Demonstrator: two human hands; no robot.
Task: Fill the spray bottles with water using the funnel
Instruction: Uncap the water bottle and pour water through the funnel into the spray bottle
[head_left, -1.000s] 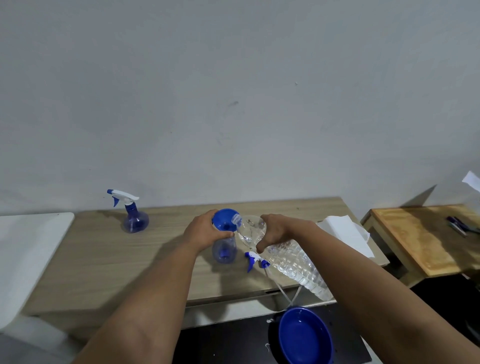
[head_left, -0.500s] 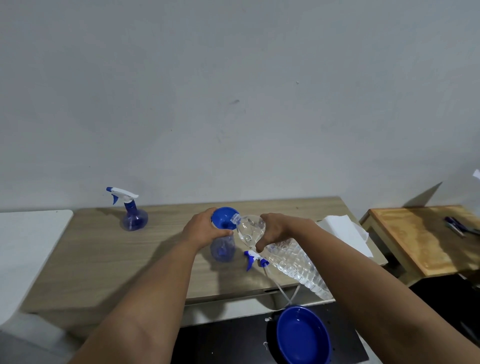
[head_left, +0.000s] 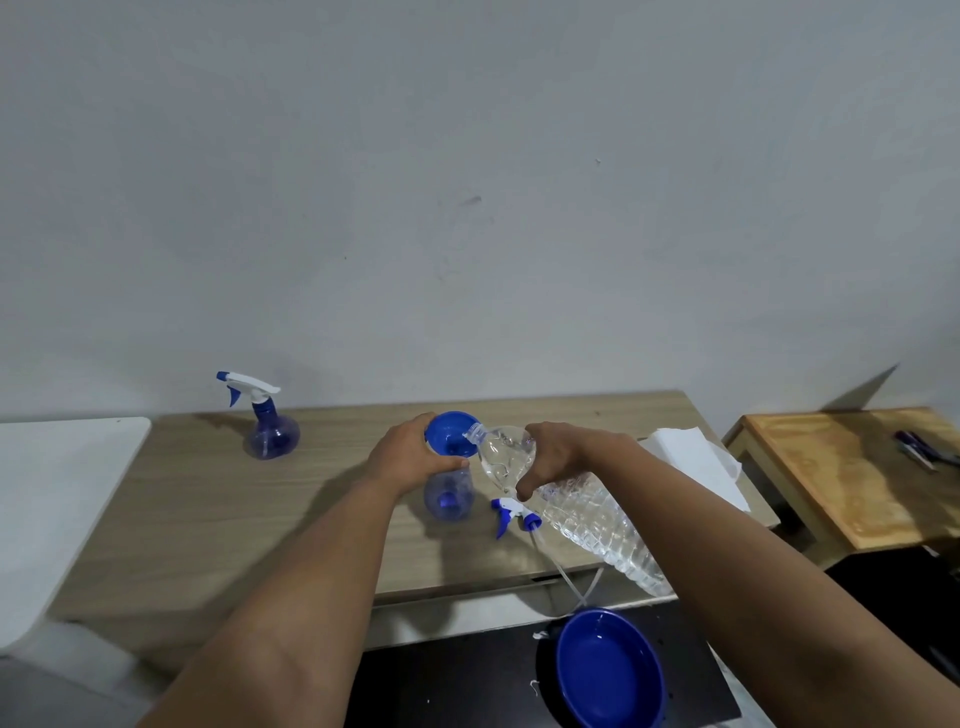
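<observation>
Standing far left on the table (head_left: 208, 519) is a capped spray bottle (head_left: 270, 434). Left hand (head_left: 402, 462) grips the blue funnel (head_left: 447, 436) seated in the open spray bottle (head_left: 449, 496). Right hand (head_left: 556, 454) clutches a tilted clear water bottle (head_left: 571, 504), mouth over the funnel. A loose trigger sprayer (head_left: 511, 512) lies just beside it; blue bowl (head_left: 608, 670) sits below.

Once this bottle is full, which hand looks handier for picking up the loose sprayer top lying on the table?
Probably the right hand: the sprayer top lies just below it, while the left hand steadies the funnel.
</observation>
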